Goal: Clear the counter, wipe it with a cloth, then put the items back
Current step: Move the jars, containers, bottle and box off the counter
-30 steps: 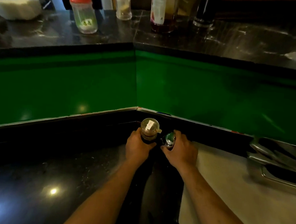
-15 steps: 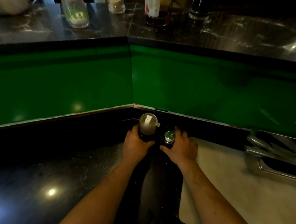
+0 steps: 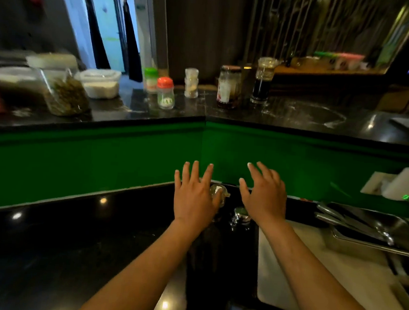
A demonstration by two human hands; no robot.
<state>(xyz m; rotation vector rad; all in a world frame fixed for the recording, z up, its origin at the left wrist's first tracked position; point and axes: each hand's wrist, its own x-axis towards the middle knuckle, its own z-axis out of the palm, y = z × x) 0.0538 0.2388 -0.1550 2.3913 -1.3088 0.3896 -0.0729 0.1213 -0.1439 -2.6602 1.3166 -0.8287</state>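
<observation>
Two small bottles stand in the corner of the lower black counter: a clear-lidded dark bottle and a shorter one with a shiny metal cap. My left hand hovers over the left bottle with fingers spread, holding nothing. My right hand is raised just right of the bottles, fingers apart, empty. On the upper black counter stand an orange-capped jar, a green-capped jar, a clear shaker, a large jar and a dark sauce dispenser.
A green wall panel separates the two counter levels. A white cutting board lies at the lower right, a steel tray behind it. Plastic tubs and a bag of dried goods crowd the upper counter's left.
Both hands have let go of the two bottles and lifted with fingers spread. The camera has tilted up, showing more of the upper counter and the room behind.
</observation>
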